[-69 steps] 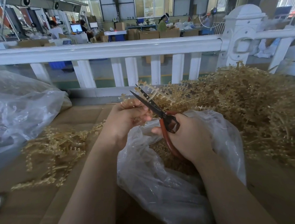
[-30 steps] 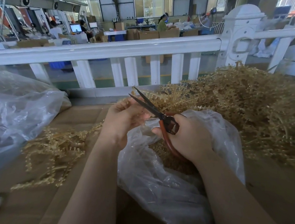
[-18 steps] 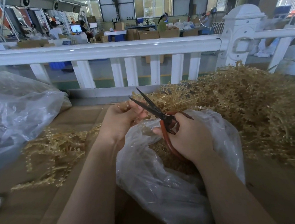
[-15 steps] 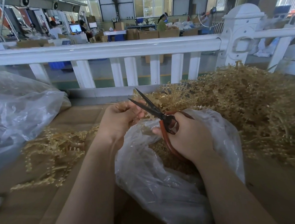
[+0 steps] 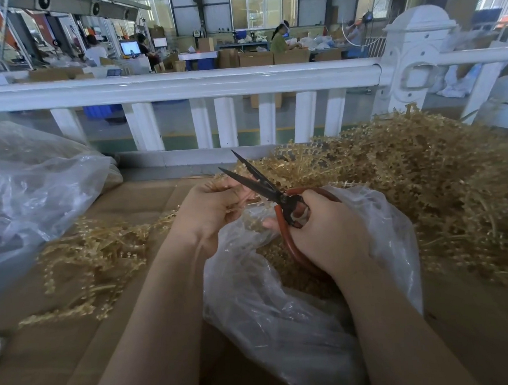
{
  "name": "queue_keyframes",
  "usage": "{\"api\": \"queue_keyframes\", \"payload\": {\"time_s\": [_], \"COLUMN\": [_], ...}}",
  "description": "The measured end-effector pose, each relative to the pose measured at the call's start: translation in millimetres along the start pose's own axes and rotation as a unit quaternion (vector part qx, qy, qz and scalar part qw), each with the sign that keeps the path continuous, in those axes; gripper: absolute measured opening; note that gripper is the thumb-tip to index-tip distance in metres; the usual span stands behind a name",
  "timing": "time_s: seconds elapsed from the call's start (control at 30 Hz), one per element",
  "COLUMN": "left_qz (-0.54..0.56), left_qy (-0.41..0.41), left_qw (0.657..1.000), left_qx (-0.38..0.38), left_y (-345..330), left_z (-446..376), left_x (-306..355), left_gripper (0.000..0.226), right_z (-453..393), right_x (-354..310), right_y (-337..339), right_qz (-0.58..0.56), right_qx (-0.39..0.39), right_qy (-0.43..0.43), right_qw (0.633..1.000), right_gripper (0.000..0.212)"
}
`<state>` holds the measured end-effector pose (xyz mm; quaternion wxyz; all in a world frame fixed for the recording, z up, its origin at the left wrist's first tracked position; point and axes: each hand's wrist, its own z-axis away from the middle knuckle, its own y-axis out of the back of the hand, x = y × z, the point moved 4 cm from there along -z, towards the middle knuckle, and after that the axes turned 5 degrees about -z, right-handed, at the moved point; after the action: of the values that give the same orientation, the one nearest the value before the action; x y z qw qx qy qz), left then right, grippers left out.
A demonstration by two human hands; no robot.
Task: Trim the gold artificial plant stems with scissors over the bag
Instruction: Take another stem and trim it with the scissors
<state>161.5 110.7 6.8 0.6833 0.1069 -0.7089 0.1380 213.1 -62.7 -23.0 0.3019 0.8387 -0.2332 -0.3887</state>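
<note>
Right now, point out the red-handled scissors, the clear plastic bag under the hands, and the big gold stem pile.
red-handled scissors (image 5: 280, 194): head view, blade pivot.
clear plastic bag (image 5: 275, 318): head view, front wall.
gold stem pile (image 5: 434, 184): head view, heap's middle.

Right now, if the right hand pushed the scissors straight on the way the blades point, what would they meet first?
Probably the left hand: the open scissors in the right hand aim up-left beside its fingers and the gold stem. Depth is unclear.

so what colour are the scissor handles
Reddish-orange handles, with dark blades; the head view shows them in the right hand.
</note>
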Motion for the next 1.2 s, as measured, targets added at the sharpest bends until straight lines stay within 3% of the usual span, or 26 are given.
{"api": "queue_keyframes", "payload": {"time_s": [0.3, 0.6, 0.9, 1.03, 1.2], "left_qz": [0.039, -0.043, -0.091, -0.135, -0.146], "left_qy": [0.016, -0.055, -0.101, -0.135, -0.159], "left_qw": [0.999, 0.998, 0.990, 0.982, 0.976], "left_qx": [-0.014, -0.006, 0.032, 0.013, 0.023], "left_y": [1.1, -0.5, 2.1, 0.6, 3.3], "left_z": [-1.5, -0.1, 0.0, -1.0, -2.3], "left_x": [-1.0, 2.7, 6.2, 5.5, 4.2], "left_gripper": [0.020, 0.014, 0.019, 0.010, 0.017], "right_z": [1.7, 1.7, 2.9, 3.3, 2.9], "right_x": [-4.5, -1.8, -4.0, -4.3, -3.8], "right_y": [6.3, 4.3, 4.4, 5.2, 4.9], "right_qz": [-0.009, -0.002, 0.001, 0.005, 0.011], "right_qx": [0.032, 0.017, 0.024, 0.032, 0.022], "right_qy": [0.009, -0.002, 0.011, 0.011, 0.003], "right_qw": [0.999, 1.000, 1.000, 0.999, 1.000], "right_gripper": [0.060, 0.072, 0.053, 0.050, 0.054]}}
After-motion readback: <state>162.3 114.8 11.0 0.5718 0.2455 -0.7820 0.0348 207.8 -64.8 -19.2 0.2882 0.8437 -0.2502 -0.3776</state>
